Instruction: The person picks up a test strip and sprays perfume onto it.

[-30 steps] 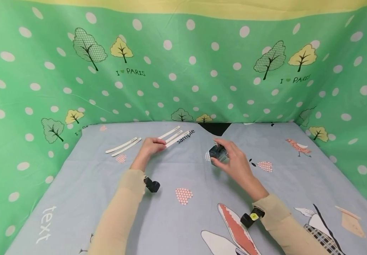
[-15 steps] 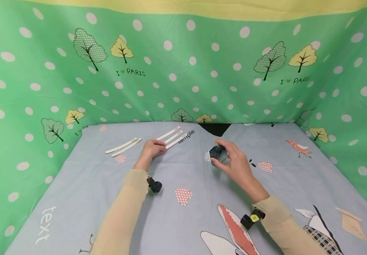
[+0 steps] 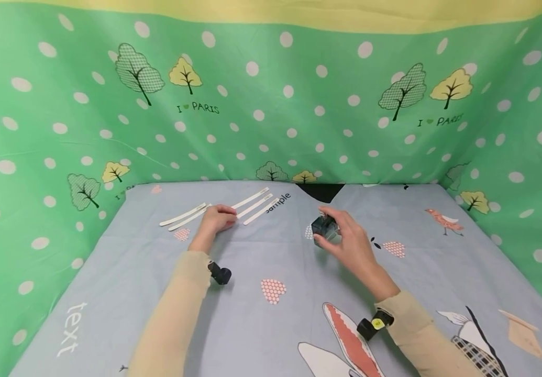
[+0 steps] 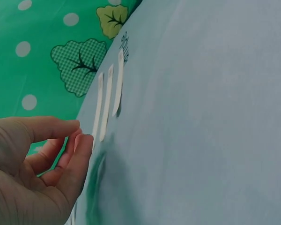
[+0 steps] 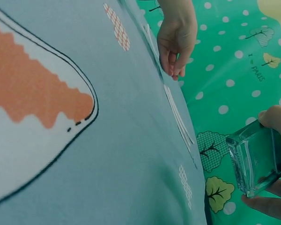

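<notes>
Three thin white paper strips (image 3: 261, 211) lie side by side on the cloth at the back, printed at their far ends. My left hand (image 3: 216, 221) is just left of their near ends, fingers bent and loosely curled, thumb near the fingertips; no strip shows between them in the left wrist view. Two more paper strips (image 3: 183, 214) lie to that hand's left, one partly covered by it. My right hand (image 3: 350, 240) grips a square, thick-walled glass perfume bottle (image 5: 253, 157) between thumb and fingers, held above the cloth right of the strips.
A grey-blue printed cloth (image 3: 233, 314) covers the table. Behind and at both sides hangs a green dotted curtain (image 3: 233, 141) with tree prints. Each wrist carries a small black camera (image 3: 220, 273).
My left hand drew the nearest strip slightly toward me, then left it and moved a little left. The right hand keeps holding the bottle in place. The head view shifted slightly.
</notes>
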The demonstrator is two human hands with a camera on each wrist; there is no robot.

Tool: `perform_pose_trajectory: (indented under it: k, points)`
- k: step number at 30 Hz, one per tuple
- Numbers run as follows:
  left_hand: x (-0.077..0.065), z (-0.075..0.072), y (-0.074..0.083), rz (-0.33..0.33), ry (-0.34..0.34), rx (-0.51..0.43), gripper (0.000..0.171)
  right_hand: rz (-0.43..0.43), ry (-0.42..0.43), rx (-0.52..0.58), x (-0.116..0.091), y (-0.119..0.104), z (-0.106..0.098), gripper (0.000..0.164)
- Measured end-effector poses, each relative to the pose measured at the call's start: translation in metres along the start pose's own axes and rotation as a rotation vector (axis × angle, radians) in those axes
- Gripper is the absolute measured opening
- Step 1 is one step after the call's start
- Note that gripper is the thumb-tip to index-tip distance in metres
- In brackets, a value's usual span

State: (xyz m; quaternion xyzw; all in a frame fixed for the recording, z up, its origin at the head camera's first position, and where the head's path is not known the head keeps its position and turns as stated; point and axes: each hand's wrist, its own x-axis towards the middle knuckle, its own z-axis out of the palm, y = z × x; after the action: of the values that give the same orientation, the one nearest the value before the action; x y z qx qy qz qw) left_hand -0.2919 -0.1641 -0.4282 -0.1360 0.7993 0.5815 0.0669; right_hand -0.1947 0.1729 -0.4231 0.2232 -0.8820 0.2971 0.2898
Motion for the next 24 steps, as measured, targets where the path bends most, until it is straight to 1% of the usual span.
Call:
perform_pose_trajectory:
  k: [5,8,10,15,19,24]
  points:
    - [-0.003,-0.017,0.002,0.032,0.013,0.022,0.029,0.003,-0.002,0.001,0.000,-0.001,0.000,0.065]
    - [-0.004,-0.028,0.003,0.052,0.023,0.017,0.032,0.005,-0.001,0.000,0.000,-0.002,0.001,0.066]
    - [-0.005,-0.035,0.003,0.052,0.027,-0.003,0.034,0.006,0.000,0.001,0.000,-0.003,0.001,0.066]
    - [-0.006,-0.051,0.002,0.020,0.058,-0.036,0.040,0.009,0.000,0.006,0.001,-0.004,0.002,0.066]
    - [-0.008,-0.063,0.001,0.011,0.069,-0.077,0.045,0.006,0.001,0.003,0.002,-0.004,0.003,0.066]
    - [-0.009,-0.076,-0.001,0.013,0.082,-0.097,0.048,0.004,0.004,0.007,0.002,-0.004,0.003,0.065]
